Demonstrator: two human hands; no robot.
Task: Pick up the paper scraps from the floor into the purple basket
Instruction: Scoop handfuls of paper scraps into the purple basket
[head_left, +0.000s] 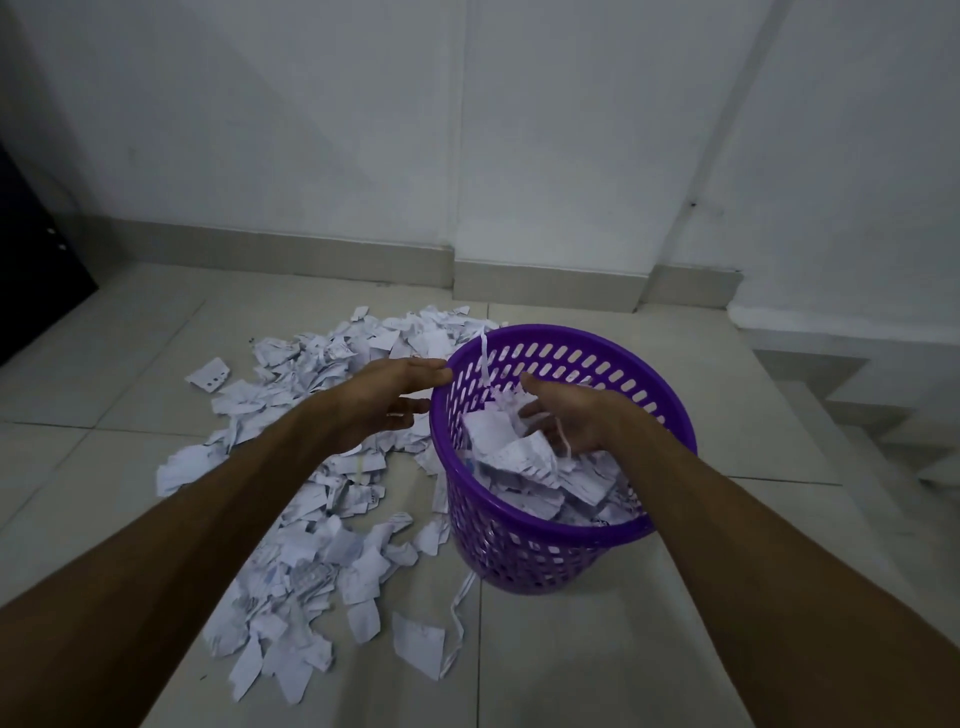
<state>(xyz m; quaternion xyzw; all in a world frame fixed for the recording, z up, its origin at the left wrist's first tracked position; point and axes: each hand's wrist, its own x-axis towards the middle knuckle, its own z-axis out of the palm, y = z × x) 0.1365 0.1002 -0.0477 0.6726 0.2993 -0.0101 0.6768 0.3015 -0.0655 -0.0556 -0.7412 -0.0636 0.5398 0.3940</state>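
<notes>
Over the mouth of a round purple plastic basket with slotted walls (550, 551), which stands on a pale tiled floor (597, 665), a person's right hand (576, 421) hovers with palm up and fingers spread, its grip wide and holding nothing firmly, though a few thin strips seem to trail from the fingers. Inside the basket, torn white paper scraps (540, 467) are heaped close to the rim, and one long strip hangs over the far edge. The left hand (384, 402) reaches in beside the basket with straight fingers, fingertips touching or nearly touching the rim, its grip likewise wide and empty. To the left of the basket, a broad drift of the same white scraps (311, 519) covers the floor, running from the far wall side to the near tiles, so much of the job looks unfinished. Several risks stand out. A push from the left hand against the rim could tip or slide the light basket. Scraps piled this high could spill back over the edge as more are dropped. Strips clinging to the right fingers may be carried back out.
</notes>
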